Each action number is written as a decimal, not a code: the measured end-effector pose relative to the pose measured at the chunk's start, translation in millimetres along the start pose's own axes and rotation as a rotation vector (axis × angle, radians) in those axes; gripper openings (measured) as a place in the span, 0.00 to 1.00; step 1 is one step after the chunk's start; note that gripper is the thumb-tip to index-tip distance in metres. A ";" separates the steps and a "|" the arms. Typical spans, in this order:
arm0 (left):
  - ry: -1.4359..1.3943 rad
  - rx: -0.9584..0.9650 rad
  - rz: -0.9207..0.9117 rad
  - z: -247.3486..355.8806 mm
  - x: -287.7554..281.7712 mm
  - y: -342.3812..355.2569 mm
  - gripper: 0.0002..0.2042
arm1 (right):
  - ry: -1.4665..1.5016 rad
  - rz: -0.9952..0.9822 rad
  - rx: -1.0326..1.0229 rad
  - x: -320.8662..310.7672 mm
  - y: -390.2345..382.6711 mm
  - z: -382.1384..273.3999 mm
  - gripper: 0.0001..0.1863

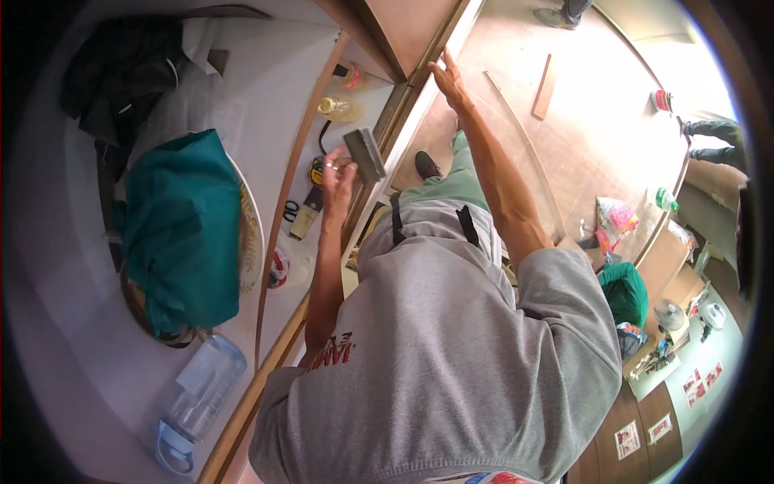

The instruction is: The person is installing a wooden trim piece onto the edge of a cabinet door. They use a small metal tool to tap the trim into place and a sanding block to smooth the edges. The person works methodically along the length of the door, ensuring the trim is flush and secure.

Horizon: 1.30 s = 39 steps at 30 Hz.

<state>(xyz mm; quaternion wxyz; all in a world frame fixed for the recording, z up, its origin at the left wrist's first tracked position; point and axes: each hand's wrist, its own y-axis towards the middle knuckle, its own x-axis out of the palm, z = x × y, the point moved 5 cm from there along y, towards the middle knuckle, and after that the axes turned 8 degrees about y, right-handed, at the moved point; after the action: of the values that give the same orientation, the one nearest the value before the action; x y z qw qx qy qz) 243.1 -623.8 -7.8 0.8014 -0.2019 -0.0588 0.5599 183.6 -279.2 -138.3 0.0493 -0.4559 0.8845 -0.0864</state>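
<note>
My left hand (337,179) is closed on a flat, rectangular grey-green block (364,155) with a paler edge. Its exact kind is hard to make out. The block is close beside the long wooden edge (401,133) of the bench. Further along that edge, my right hand (448,77) rests with its fingers stretched out and apart, touching the pale border of a brown panel (407,32). Near my left hand lie a yellow-and-black tape measure (316,170) and a pair of black-handled scissors (291,211).
On the left, a teal cloth bag (184,234) sits on a round tray, with a clear blue jug (201,387) nearer. A yellow-capped bottle (332,106) stands on the ledge. A wood strip (543,87) lies on the right-hand floor; another person's legs (716,141) show at far right.
</note>
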 end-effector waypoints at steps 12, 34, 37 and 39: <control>1.000 0.333 0.346 -29.8 -125.4 43.9 0.21 | 0.079 -0.129 0.216 -27.4 -88.5 107.4 0.28; 1.138 -0.102 0.094 -65.0 -143.9 -61.8 0.18 | -0.458 -0.020 0.216 -86.0 -156.4 138.4 0.24; 1.152 -0.020 0.155 -52.5 -134.3 -76.8 0.21 | -0.457 -0.010 0.166 -119.2 -146.7 167.9 0.24; 1.105 -0.196 -0.017 -26.8 -120.1 -92.2 0.23 | -0.456 -0.057 0.149 -122.1 -143.5 137.8 0.23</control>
<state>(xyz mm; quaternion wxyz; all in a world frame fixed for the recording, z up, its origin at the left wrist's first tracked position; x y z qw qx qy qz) 288.3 -768.2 19.5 0.6953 -0.5381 0.3164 0.3562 391.7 -276.2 -243.9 0.2786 -0.4833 0.8286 -0.0478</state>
